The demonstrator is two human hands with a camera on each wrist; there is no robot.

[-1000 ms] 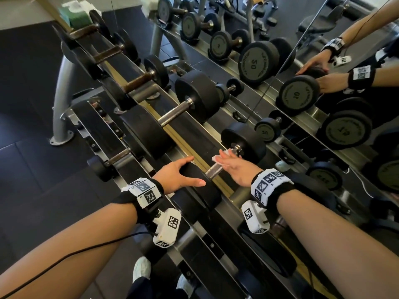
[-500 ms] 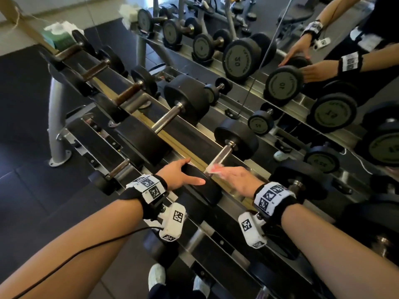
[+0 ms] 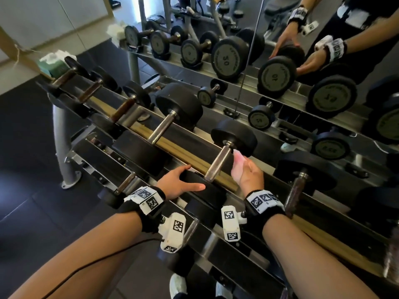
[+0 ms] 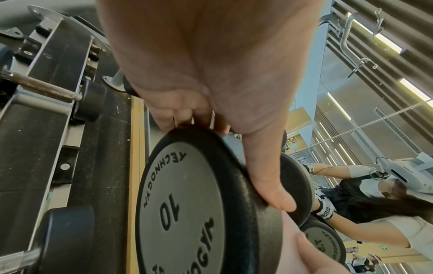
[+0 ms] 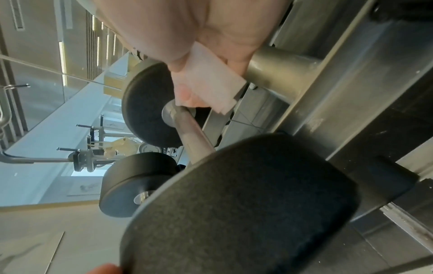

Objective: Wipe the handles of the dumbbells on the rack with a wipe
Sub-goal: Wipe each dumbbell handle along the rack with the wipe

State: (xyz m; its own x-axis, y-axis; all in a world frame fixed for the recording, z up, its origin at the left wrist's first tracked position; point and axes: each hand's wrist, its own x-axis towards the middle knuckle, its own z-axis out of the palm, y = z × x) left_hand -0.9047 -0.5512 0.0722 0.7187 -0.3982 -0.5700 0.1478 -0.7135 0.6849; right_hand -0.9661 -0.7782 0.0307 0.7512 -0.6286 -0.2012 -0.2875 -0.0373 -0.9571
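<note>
A black dumbbell marked 10 (image 4: 182, 213) lies across the top rail of the rack (image 3: 183, 151). Its steel handle (image 3: 218, 165) runs from the near head up to the far head (image 3: 234, 137). My left hand (image 3: 190, 180) cups the near head, with fingers curled over its rim (image 4: 182, 118) and the thumb along the edge. My right hand (image 3: 241, 164) pinches a folded white wipe (image 3: 235, 169) just right of the handle's far end. In the right wrist view the wipe (image 5: 206, 87) sits between thumb and fingers, close to the handle (image 5: 187, 126) by the far head (image 5: 145, 103).
More dumbbells line the rail: a larger one (image 3: 179, 104) to the left, rusty-handled ones (image 3: 123, 108) beyond, another (image 3: 295, 190) to the right. A green wipe box (image 3: 55, 65) sits at the rack's far left end. A mirror (image 3: 280, 61) stands behind, and a lower tier lies below.
My right hand has carried the wipe from the handle's near end up to its far end. My left hand has stayed on the near head.
</note>
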